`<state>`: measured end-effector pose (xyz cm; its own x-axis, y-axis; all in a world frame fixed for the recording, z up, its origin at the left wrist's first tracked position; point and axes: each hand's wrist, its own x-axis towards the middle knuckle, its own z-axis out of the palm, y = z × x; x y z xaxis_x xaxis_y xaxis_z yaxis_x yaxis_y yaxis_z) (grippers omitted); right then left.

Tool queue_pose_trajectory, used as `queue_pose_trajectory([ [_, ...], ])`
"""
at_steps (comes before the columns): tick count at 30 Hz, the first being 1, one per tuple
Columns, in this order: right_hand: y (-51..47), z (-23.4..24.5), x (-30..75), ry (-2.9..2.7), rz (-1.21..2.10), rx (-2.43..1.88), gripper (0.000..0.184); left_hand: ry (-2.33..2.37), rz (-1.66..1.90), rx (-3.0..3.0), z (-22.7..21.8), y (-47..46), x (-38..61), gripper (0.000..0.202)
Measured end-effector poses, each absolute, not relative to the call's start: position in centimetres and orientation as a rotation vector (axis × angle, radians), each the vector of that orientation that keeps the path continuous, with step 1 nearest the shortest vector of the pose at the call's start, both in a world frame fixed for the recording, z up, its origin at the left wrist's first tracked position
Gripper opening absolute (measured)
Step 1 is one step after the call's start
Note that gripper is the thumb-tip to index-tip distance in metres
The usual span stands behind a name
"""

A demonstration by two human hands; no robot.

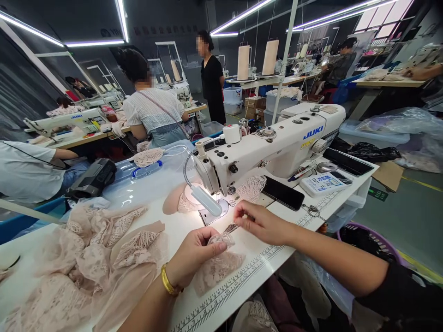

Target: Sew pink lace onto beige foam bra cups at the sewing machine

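Note:
My left hand point(194, 253) is closed on a small beige lace piece point(216, 265) that lies on the white table just in front of the sewing machine's needle plate point(212, 213). My right hand point(261, 223) pinches small metal snips point(231, 228), their tip pointing at the top edge of the lace beside my left thumb. The white JUKI sewing machine point(277, 147) stands right behind both hands, its gooseneck lamp point(206, 199) lit above the plate. A gold bangle sits on my left wrist.
A heap of beige lace pieces point(93, 249) covers the table's left side. A black phone point(283, 192), a control panel point(321, 183) and scissors point(313, 211) lie to the right. A purple basket point(377, 240) stands on the floor. Other people work at machines behind.

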<state>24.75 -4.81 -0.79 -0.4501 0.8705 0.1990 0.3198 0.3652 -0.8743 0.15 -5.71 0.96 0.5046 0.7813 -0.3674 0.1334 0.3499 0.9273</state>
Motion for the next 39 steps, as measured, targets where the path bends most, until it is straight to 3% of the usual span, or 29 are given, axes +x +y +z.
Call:
queue_pose_trajectory([
  [3, -6.2, -0.8, 22.5, -1.806, 1.386, -0.917, 0.037, 0.949, 0.542, 1.199, 0.7, -5.6, 0.1, 0.04],
  [7, -6.1, -1.0, 21.2, -1.617, 1.551, -0.879, 0.035, 0.946, 0.538, 1.224, 0.9, -5.2, -0.3, 0.039],
  [14, -4.8, -1.7, 23.0, -1.476, 1.611, -0.901, 0.036, 1.084, 0.708, 1.25, 0.9, -4.6, -0.8, 0.043],
  [23, -5.0, -1.5, 21.9, -1.304, 1.725, -0.936, 0.047, 0.982, 0.635, 1.2, 0.9, -5.1, -0.2, 0.042],
  [33, -5.2, -1.7, 21.7, -1.522, 1.464, -0.877, 0.029, 1.061, 0.736, 1.282, 0.7, -5.1, 0.0, 0.034],
  [39, -6.8, -1.5, 21.4, -1.849, 0.781, -0.787, 0.004, 1.393, 0.934, 1.776, 0.9, -5.9, 0.0, 0.018],
])
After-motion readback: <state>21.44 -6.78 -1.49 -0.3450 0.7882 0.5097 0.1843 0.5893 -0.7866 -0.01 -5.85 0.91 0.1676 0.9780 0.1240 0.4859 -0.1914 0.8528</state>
